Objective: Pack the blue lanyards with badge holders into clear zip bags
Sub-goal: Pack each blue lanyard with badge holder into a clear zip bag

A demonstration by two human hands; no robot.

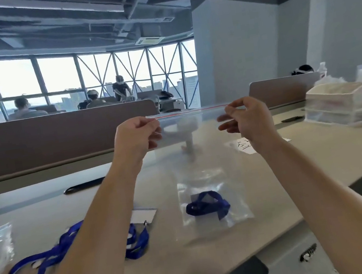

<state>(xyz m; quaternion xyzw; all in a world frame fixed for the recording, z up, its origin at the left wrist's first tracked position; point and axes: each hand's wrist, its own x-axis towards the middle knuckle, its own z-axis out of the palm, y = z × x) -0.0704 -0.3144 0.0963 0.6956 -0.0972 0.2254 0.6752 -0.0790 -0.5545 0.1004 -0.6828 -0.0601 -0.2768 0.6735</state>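
Mid-frame, the left hand and right hand each pinched a top corner of a raised clear zip bag. Lower centre, a coiled blue lanyard sat inside clear plastic; a loose lanyard lay lower left

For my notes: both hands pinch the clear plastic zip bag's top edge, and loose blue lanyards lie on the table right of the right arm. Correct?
One error: the head view shows the loose blue lanyards lying around the left forearm instead. The rest is right.
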